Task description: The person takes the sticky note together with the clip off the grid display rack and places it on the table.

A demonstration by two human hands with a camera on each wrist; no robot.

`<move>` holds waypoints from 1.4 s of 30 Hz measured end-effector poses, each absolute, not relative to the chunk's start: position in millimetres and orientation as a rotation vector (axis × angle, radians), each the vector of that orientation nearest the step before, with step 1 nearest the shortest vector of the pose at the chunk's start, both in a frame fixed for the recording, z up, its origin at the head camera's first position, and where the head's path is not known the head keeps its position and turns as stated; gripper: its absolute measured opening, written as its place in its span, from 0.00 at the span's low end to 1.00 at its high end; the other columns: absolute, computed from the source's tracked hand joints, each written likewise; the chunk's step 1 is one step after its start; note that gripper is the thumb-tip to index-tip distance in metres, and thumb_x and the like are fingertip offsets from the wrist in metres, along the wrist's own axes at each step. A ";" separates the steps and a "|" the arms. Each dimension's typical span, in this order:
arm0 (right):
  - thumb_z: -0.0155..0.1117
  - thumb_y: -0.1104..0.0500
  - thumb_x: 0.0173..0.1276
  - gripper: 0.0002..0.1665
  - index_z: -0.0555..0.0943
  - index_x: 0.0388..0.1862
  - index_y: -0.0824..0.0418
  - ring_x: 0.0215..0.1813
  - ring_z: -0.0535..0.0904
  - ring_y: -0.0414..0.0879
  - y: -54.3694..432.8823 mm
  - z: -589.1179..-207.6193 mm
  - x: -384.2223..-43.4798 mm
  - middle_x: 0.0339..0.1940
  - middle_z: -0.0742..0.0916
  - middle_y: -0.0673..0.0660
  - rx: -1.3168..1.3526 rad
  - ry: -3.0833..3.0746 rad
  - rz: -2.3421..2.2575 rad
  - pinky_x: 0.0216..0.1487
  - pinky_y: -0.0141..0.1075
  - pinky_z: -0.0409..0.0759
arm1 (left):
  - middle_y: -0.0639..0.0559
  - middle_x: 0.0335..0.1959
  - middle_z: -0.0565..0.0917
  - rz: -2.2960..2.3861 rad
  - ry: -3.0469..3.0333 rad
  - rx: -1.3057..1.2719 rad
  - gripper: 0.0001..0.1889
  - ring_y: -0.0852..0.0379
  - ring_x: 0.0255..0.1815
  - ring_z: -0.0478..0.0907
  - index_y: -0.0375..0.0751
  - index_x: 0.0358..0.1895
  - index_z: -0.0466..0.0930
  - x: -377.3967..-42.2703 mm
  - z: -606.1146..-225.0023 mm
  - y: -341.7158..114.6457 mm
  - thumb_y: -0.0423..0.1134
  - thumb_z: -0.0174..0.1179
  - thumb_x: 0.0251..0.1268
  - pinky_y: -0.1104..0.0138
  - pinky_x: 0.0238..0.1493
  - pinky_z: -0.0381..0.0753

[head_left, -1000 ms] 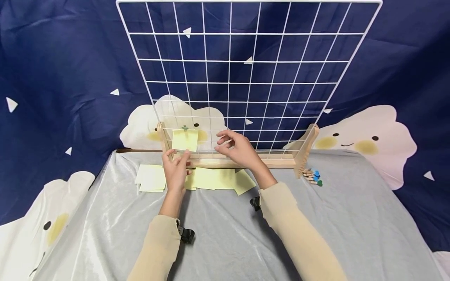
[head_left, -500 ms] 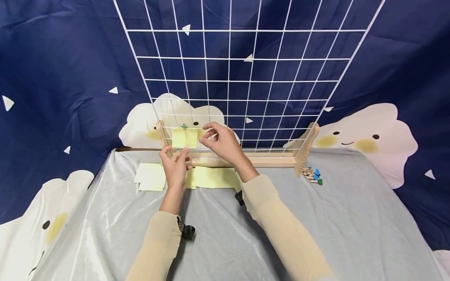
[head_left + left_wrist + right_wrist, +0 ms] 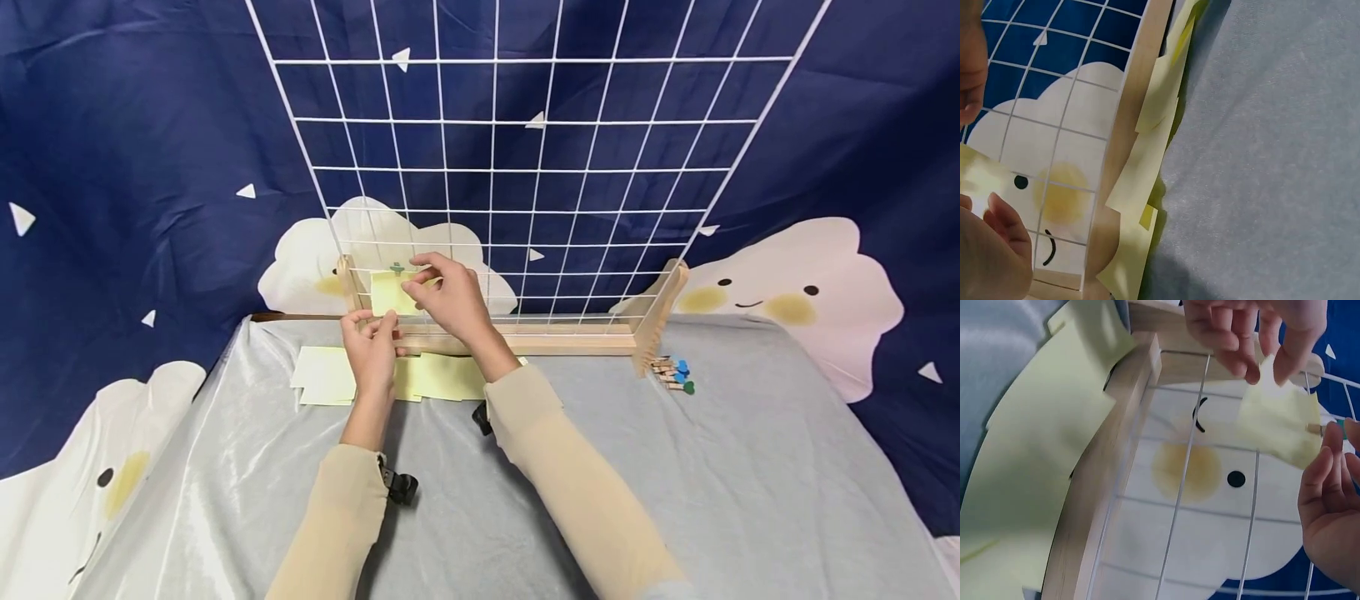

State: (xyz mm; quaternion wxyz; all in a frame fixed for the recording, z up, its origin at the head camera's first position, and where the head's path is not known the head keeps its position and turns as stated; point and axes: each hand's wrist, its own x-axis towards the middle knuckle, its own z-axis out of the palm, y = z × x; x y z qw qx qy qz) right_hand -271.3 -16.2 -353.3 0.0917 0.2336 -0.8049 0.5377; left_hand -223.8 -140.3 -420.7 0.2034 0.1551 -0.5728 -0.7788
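A pale yellow sticky note (image 3: 386, 293) hangs on the white wire grid (image 3: 492, 168), near its lower left corner. At the note's top edge sits a small wooden clothespin (image 3: 1314, 429) with a green decoration. From below, my left hand (image 3: 371, 354) pinches the note's lower edge between thumb and fingers; the right wrist view shows the note's corner between them. My right hand (image 3: 456, 298) overlaps the note's right side, thumb and forefinger apart. Its loosely bent fingertips are close beside the clothespin, and no object shows between them.
Several more yellow sticky notes (image 3: 452, 377) lie in a row along the wooden base (image 3: 570, 343), others (image 3: 326, 375) farther left. Several clothespins (image 3: 670, 377) with blue and green decorations lie at the right foot. Grey cloth (image 3: 750, 467) covers the table; a patterned blue curtain (image 3: 150, 125) hangs behind.
My right hand has moved left from the grid's middle to the hanging note and its clothespin. The left hand stays at the note's lower edge. The head view has tilted slightly down.
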 end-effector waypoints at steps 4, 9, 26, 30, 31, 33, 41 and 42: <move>0.72 0.62 0.68 0.22 0.81 0.59 0.66 0.27 0.87 0.47 -26.8 -352.9 -272.3 0.38 0.90 0.57 0.675 -2.372 1.608 0.29 0.32 0.81 | 0.49 0.36 0.74 -2.160 -1.623 0.440 0.17 0.48 0.38 0.79 0.39 0.53 0.62 -224.1 -418.7 -142.0 0.35 0.61 0.71 0.74 0.20 0.74; 0.71 0.63 0.68 0.20 0.82 0.58 0.67 0.28 0.88 0.51 -33.9 -353.6 -274.0 0.38 0.90 0.59 0.667 -2.363 1.627 0.31 0.32 0.81 | 0.49 0.35 0.74 -2.151 -1.646 0.416 0.19 0.55 0.33 0.82 0.36 0.57 0.62 -224.5 -417.9 -145.1 0.36 0.61 0.73 0.73 0.21 0.77; 0.69 0.61 0.71 0.09 0.86 0.45 0.65 0.23 0.86 0.46 -49.0 -359.6 -276.2 0.33 0.91 0.58 0.515 -2.250 1.659 0.21 0.30 0.75 | 0.49 0.28 0.76 -2.122 -1.616 0.399 0.15 0.52 0.29 0.83 0.42 0.54 0.67 -223.0 -413.2 -148.8 0.31 0.61 0.71 0.72 0.19 0.77; 0.67 0.62 0.72 0.07 0.85 0.45 0.64 0.22 0.85 0.43 -50.4 -360.8 -276.2 0.33 0.90 0.56 0.503 -2.249 1.625 0.25 0.31 0.78 | 0.49 0.27 0.77 -2.117 -1.609 0.412 0.15 0.58 0.25 0.82 0.41 0.54 0.68 -221.5 -413.1 -149.8 0.30 0.60 0.71 0.72 0.18 0.77; 0.67 0.62 0.72 0.07 0.84 0.45 0.64 0.22 0.85 0.43 -50.2 -361.0 -275.9 0.33 0.90 0.56 0.501 -2.250 1.616 0.27 0.31 0.79 | 0.49 0.27 0.77 -2.120 -1.608 0.411 0.15 0.59 0.25 0.82 0.40 0.54 0.68 -221.2 -413.1 -150.0 0.30 0.60 0.71 0.72 0.18 0.77; 0.66 0.62 0.73 0.05 0.83 0.44 0.63 0.23 0.85 0.43 -49.7 -361.1 -274.9 0.34 0.90 0.56 0.498 -2.251 1.607 0.30 0.31 0.81 | 0.49 0.27 0.77 -2.129 -1.603 0.408 0.15 0.60 0.24 0.82 0.39 0.55 0.68 -221.0 -413.4 -150.2 0.30 0.61 0.71 0.72 0.18 0.77; 0.64 0.64 0.75 0.04 0.81 0.43 0.66 0.25 0.86 0.47 -46.1 -362.3 -273.2 0.35 0.90 0.60 0.527 -2.148 1.735 0.30 0.32 0.84 | 0.51 0.25 0.78 -2.128 -1.602 0.412 0.16 0.57 0.25 0.83 0.37 0.55 0.67 -221.3 -414.7 -152.0 0.30 0.61 0.71 0.74 0.18 0.76; 0.64 0.64 0.74 0.05 0.81 0.43 0.67 0.26 0.86 0.47 -45.3 -362.2 -272.9 0.36 0.90 0.60 0.532 -2.129 1.755 0.30 0.33 0.84 | 0.51 0.24 0.78 -2.127 -1.600 0.410 0.16 0.57 0.25 0.83 0.37 0.55 0.67 -220.9 -414.7 -152.3 0.30 0.61 0.70 0.74 0.18 0.76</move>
